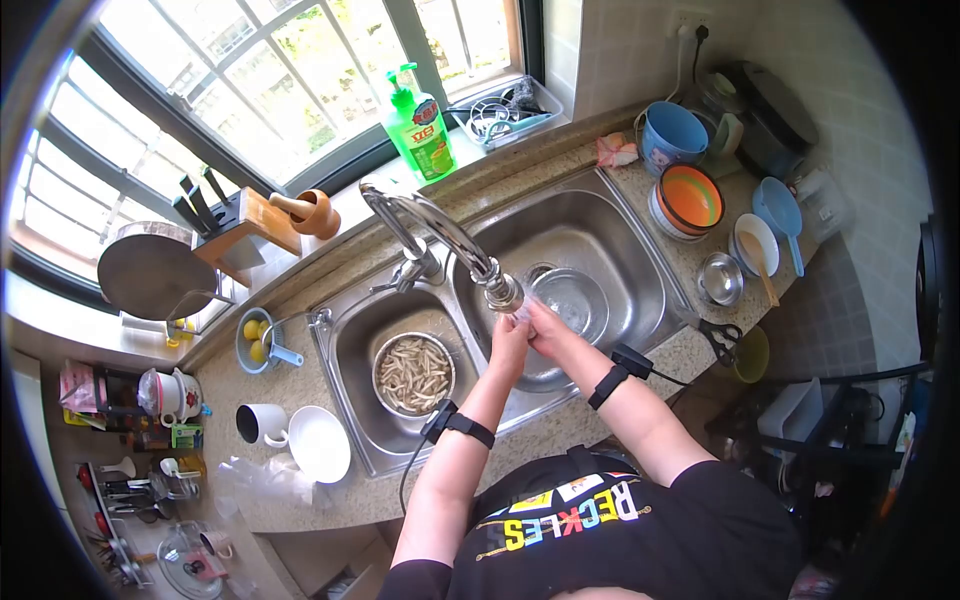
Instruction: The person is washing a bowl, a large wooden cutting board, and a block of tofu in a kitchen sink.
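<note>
Both hands are raised together right under the faucet head (503,293), over the right sink basin. My left hand (510,337) has its fingers curled up beside the nozzle. Against it, my right hand (545,325) is also closed, with its fingertips partly hidden. Something clear and whitish shows between them, perhaps water; I cannot make out whether they hold anything. Below the hands a metal bowl (585,305) sits in the right basin. In the left basin stands a round metal bowl of small, pale, slender pieces, perhaps shrimp (414,375).
Left of the sink are a white bowl (320,444), a mug (262,424) and a blue strainer (250,352) with yellow fruit. A knife block (250,235) and green soap bottle (422,135) line the windowsill. Scissors (718,340) and stacked bowls (690,200) stand at the right.
</note>
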Motion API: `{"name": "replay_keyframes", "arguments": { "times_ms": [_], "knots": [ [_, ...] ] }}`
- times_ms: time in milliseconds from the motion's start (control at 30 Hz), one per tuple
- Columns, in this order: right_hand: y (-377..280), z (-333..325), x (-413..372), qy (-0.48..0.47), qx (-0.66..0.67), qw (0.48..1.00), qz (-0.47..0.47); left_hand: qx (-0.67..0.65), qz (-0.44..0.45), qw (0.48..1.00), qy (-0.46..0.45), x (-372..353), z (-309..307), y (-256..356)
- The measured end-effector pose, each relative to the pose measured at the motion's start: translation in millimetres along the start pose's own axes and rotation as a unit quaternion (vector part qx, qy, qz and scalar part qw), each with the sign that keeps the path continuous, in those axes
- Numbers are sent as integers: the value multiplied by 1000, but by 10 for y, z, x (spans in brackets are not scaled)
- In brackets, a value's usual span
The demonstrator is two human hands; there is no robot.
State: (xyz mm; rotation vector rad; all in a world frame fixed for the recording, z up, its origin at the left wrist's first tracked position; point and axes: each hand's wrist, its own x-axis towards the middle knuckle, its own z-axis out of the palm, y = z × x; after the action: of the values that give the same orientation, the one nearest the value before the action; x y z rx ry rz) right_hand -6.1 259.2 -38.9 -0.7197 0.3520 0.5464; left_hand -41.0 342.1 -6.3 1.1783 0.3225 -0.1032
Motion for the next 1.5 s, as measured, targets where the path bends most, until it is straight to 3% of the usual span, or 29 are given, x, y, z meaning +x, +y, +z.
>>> {"name": "replay_keyframes", "arguments": {
  "times_ms": [100, 167, 233, 300, 433, 500, 567, 600, 633, 733, 800, 900, 1000, 1067, 1100, 1167, 1233, 1267, 1333, 1467, 1500],
  "knots": [
    [13, -29, -24, -12, 76, 995, 62, 74, 8, 997, -30, 72, -226, 157],
    [-15, 11, 18, -39, 113, 989, 83, 91, 86, 991, 46, 202, -417, 147],
    [-36, 50, 87, 5, 197, 972, 131, 142, 67, 983, 98, 202, -552, 321],
    [-83, 107, 138, 3, 197, 971, 133, 169, 102, 971, 136, 243, -717, 402],
    [-173, 251, 67, -2, 217, 971, 97, 68, 33, 954, 290, 536, -1156, 528],
    [-232, 258, 31, 14, 237, 967, 90, 58, 67, 963, 253, 707, -1433, 647],
    [-258, 155, -19, -88, 284, 948, 115, -22, 97, 946, 309, 750, -1361, 875],
    [-222, 122, 17, -87, 270, 953, 110, 1, 144, 949, 282, 797, -1419, 911],
    [-207, 94, 0, -82, 272, 953, 107, 1, 113, 967, 229, 792, -1441, 1016],
    [-186, 91, -72, -1, 187, 972, 143, -37, 71, 976, 203, 751, -1323, 1151],
    [-127, -63, -47, -24, 154, 979, 128, 26, 138, 977, 163, 748, -1181, 1161],
    [-35, -315, -17, -28, 145, 979, 140, 73, 62, 975, 202, 798, -1193, 1301],
    [65, -678, 16, 18, 156, 971, 179, 75, 79, 976, 190, 706, -1228, 1173],
    [97, -743, -78, 162, 41, 970, 178, 87, 75, 974, 196, 662, -1295, 1002],
    [108, -754, -132, 165, 43, 969, 177, 78, 94, 972, 202, 581, -1238, 908],
    [101, -765, -206, 267, 19, 951, 154, 68, 99, 977, 175, 414, -1159, 669],
    [58, -785, -288, 271, 15, 951, 151, 160, 78, 947, 267, 185, -937, 414],
    [28, -770, -341, 261, 10, 957, 128, 159, 78, 948, 264, 69, -867, 335],
    [11, -740, -419, 261, -10, 961, 94, 150, 59, 978, 129, -203, -760, 208],
    [-51, -641, -543, 275, -32, 958, 78, 238, 56, 968, 52, -525, -593, -114],
    [-87, -662, -585, 212, 8, 971, 112, 251, 45, 966, 33, -609, -532, -151]
  ]
}}
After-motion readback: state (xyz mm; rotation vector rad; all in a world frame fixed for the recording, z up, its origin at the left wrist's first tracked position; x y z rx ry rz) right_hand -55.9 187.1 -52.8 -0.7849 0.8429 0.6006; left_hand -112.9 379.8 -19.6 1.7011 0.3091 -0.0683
